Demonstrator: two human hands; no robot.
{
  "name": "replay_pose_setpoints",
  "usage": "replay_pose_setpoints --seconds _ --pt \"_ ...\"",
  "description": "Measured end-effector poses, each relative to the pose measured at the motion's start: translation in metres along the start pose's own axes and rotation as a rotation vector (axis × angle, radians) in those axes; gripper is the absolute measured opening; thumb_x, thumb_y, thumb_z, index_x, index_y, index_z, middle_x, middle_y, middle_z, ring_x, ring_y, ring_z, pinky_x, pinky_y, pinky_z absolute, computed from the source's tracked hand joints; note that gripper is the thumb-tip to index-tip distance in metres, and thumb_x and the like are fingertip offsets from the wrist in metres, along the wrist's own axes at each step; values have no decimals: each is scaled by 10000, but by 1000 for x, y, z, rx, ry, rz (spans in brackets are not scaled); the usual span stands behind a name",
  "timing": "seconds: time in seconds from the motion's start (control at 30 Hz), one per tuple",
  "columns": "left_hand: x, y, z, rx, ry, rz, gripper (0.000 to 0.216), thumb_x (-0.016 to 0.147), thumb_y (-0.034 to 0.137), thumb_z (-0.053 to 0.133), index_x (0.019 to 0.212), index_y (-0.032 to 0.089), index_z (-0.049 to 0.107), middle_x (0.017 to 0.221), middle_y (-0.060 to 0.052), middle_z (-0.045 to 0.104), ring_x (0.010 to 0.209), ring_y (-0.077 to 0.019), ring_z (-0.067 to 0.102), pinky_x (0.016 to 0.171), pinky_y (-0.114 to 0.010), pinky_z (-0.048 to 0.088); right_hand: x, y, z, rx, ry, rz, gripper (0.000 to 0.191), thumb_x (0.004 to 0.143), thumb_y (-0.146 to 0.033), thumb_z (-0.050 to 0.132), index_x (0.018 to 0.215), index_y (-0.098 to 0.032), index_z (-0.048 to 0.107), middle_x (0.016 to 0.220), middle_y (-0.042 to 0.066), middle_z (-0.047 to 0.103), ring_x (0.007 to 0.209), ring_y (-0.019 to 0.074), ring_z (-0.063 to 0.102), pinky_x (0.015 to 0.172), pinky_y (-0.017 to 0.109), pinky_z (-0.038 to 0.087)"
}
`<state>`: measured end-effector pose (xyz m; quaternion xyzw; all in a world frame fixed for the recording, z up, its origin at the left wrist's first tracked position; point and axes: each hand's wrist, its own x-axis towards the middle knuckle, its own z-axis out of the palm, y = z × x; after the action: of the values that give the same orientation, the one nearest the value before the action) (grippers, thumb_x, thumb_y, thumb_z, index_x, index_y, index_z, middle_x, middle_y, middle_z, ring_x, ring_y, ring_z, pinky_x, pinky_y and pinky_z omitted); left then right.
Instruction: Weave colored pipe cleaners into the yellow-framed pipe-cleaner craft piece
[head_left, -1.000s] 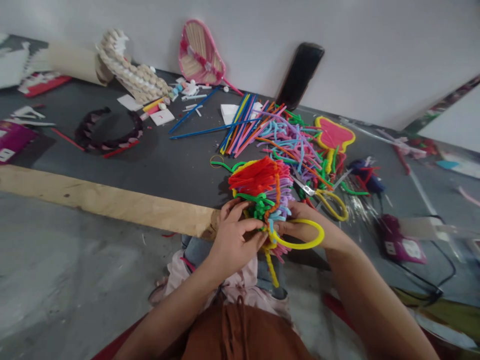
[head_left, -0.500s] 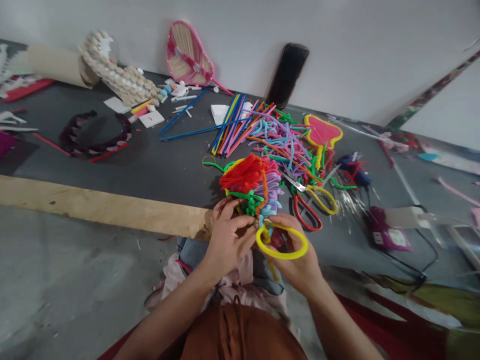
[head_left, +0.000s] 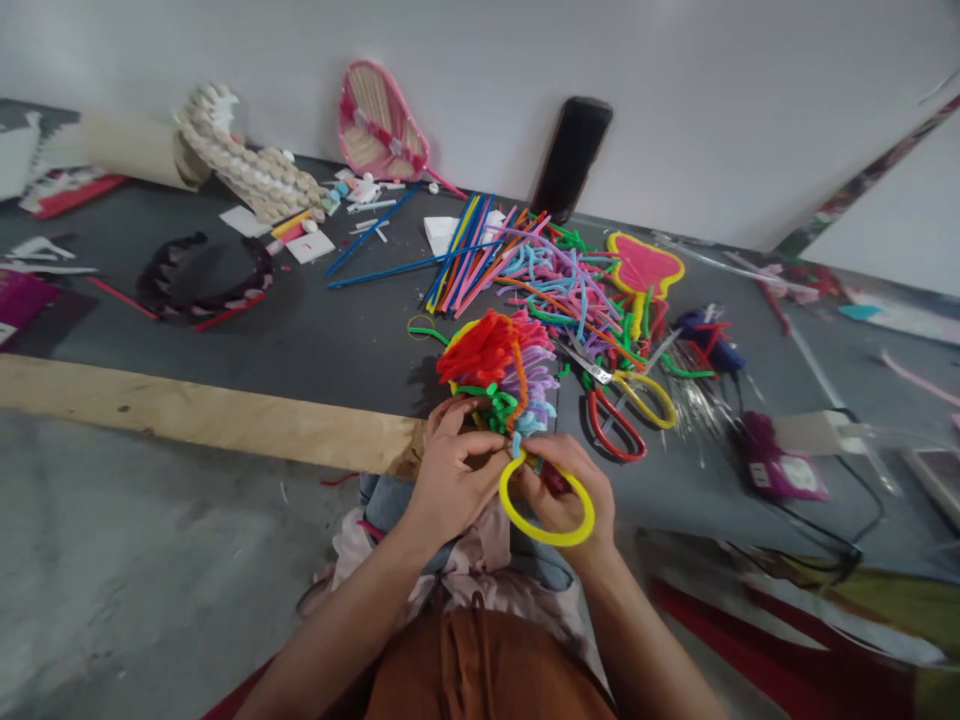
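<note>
A bunch of bent pipe cleaners (head_left: 491, 348) in red, purple, orange, green and light blue lies just beyond my fingertips at the table's front edge. My left hand (head_left: 448, 475) is closed at its near end, thumb and forefinger pinched together. My right hand (head_left: 600, 500) is closed on the same end from the other side. A yellow pipe-cleaner loop (head_left: 559, 539) hangs in front of the right palm, joined near the pinch by a light blue piece. The exact spot between the fingertips is hidden.
Scissors (head_left: 615, 415) with red and yellow handles lie right of the bunch. Behind are loose pipe cleaners (head_left: 555, 270), a pink-and-yellow shape (head_left: 645, 265) and a phone (head_left: 574, 155) against the wall. A dark headband (head_left: 206, 295) is at left; a cord (head_left: 817, 525) runs at right.
The yellow loop has swung down and left, turning rounder to view. My right hand has shifted slightly left and its fingers have drawn closer to my left hand.
</note>
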<state>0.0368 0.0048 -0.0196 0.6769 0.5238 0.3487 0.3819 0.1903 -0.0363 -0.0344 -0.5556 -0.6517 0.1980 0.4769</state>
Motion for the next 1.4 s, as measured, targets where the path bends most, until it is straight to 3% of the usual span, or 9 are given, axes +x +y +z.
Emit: replay_pose_setpoints --seconds 0.17,0.3,0.47,0.67,0.9,1.1,1.4 --pt "-4 -2 0 -139 117 63 129 777 173 637 773 217 758 1258 -88 570 1171 -246 592 1010 -406 484 -6 3 6 -15 86 99 128 849 -215 631 963 -245 679 757 13 639 627 153 575 579 288 485" --pt "-9 -3 -11 -156 162 157 117 765 152 621 744 199 726 1303 -96 561 1164 -253 612 1027 -423 486 -6 0 6 -30 118 92 125 842 -202 624 943 -243 685 747 14 646 631 160 580 575 291 483" --pt "-22 -15 -32 -256 253 226 129 788 130 594 764 225 679 1109 -47 711 1193 -259 603 1023 -464 486 -3 -4 5 -35 149 63 149 825 -164 622 942 -238 677 721 5 642 624 153 584 576 285 483" --pt "-33 -27 -56 -537 479 129 109 723 166 587 719 223 680 905 -6 769 905 -207 714 911 -419 554 -2 -6 6 -80 150 16 157 841 -140 605 956 -233 660 769 24 679 684 162 616 602 283 492" --pt "-33 -20 -82 -568 725 32 70 649 207 593 633 227 658 760 32 753 782 -194 704 834 -415 571 1 -6 6 -88 160 -43 185 864 -123 596 1003 -227 660 773 28 682 690 156 618 617 278 507" --pt "-34 -21 -93 -528 802 -20 97 674 231 575 613 277 635 759 64 738 823 -230 683 901 -522 539 2 -7 6 -91 149 -50 214 879 -141 582 1044 -231 684 814 37 708 687 156 629 637 287 524" --pt "-37 -18 -102 -497 836 -35 132 651 212 552 597 291 642 739 72 724 847 -227 665 938 -497 521 0 -5 9 -105 193 -23 153 861 -163 616 988 -235 658 768 16 687 657 151 617 622 275 509"
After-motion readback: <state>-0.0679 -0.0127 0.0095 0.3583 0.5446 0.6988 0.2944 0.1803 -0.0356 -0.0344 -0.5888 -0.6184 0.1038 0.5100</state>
